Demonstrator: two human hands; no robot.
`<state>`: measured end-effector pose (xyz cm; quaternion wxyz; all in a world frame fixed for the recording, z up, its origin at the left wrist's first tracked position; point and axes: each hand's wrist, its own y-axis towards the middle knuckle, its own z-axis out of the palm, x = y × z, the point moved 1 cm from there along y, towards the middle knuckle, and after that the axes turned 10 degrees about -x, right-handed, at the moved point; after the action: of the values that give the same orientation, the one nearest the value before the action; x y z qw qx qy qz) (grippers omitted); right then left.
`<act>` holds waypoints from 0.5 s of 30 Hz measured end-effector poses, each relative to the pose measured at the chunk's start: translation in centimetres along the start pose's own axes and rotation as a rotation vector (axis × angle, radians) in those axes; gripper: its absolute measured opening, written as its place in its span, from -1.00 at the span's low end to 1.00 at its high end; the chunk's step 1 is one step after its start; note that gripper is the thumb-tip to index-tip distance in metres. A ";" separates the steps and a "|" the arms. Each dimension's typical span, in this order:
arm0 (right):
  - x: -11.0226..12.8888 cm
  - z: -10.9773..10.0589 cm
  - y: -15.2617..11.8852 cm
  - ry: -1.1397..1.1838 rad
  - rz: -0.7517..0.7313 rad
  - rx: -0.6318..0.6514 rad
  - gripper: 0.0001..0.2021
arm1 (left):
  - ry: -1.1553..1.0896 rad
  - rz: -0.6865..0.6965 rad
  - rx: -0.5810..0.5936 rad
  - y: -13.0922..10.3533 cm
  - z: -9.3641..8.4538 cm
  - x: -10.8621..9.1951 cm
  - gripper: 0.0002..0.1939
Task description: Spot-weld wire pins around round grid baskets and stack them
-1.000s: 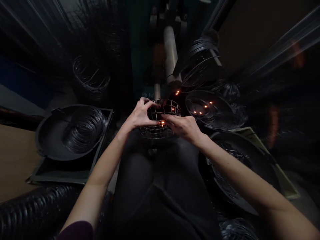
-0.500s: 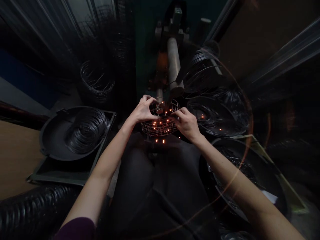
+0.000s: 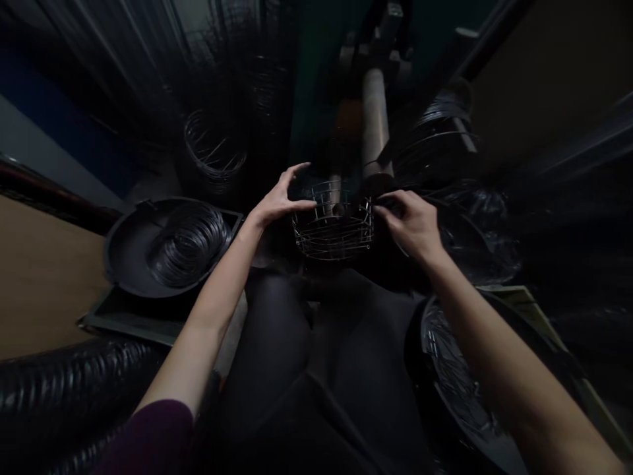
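A small round wire basket point(image 3: 333, 247) sits at the machine's lower rod point(image 3: 335, 190), its thin metal wires forming an open grid. My left hand point(image 3: 279, 198) is at the basket's left rim, thumb and index finger spread wide; the thumb tip reaches the rim, though I cannot tell whether it touches. To the right of the basket, my right hand point(image 3: 413, 221) has its thumb and index finger slightly apart, with nothing visible between them. Above the basket is the machine's thick grey cylinder point(image 3: 376, 119). The basket's inside is dark.
On the left, a black basin point(image 3: 126, 264) holds a coil of wire point(image 3: 190, 244). Another wire coil point(image 3: 215, 148) stands behind it. A basin of loose wire pieces point(image 3: 459, 369) is at the lower right. A dark ribbed coil point(image 3: 74, 376) lies lower left.
The orange sparks around the basket are gone. Both hands have moved outward from the basket, the left opening wider and the right coming off the rim. The view has shifted left.
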<state>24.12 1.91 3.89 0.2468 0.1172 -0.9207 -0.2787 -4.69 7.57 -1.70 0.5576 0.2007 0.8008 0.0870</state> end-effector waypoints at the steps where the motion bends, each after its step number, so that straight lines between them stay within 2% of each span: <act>1: -0.2 -0.7 0.3 -0.007 0.012 0.007 -0.79 | -0.012 -0.012 -0.015 -0.8 -0.5 0.8 0.11; 4: -1.2 -3.0 -0.7 -0.005 0.058 0.018 -0.81 | -0.009 -0.055 0.010 -3.2 -0.4 3.1 0.27; 6: -2.5 -4.8 -3.8 -0.042 0.178 0.037 -0.83 | -0.031 -0.081 0.026 -4.5 0.7 4.4 0.31; 8: -4.9 -6.6 -9.0 -0.148 0.400 0.094 -0.82 | -0.080 -0.081 0.015 -5.1 2.0 5.3 0.31; 10: -7.9 -8.6 -15.7 -0.315 0.660 0.074 -0.78 | -0.140 -0.071 -0.011 -5.2 3.0 5.8 0.30; 12: -10.9 -10.2 -22.9 -0.387 0.858 0.212 -0.76 | -0.196 -0.086 -0.038 -5.1 3.6 6.1 0.29; 13: -12.0 -10.7 -26.2 -0.337 0.930 0.360 -0.76 | -0.215 -0.100 -0.053 -5.1 3.7 6.2 0.28; 14: -12.8 -11.1 -29.1 -0.288 0.939 0.473 -0.79 | -0.225 -0.115 -0.072 -5.2 3.7 6.2 0.28; 15: -13.3 -11.4 -31.4 -0.276 0.891 0.532 -0.82 | -0.228 -0.129 -0.091 -5.3 3.7 6.2 0.27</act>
<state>43.78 -24.27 -11.02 0.1797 -0.2641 -0.9439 0.0831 -4.27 5.09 -10.25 0.6577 0.1319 0.7388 0.0638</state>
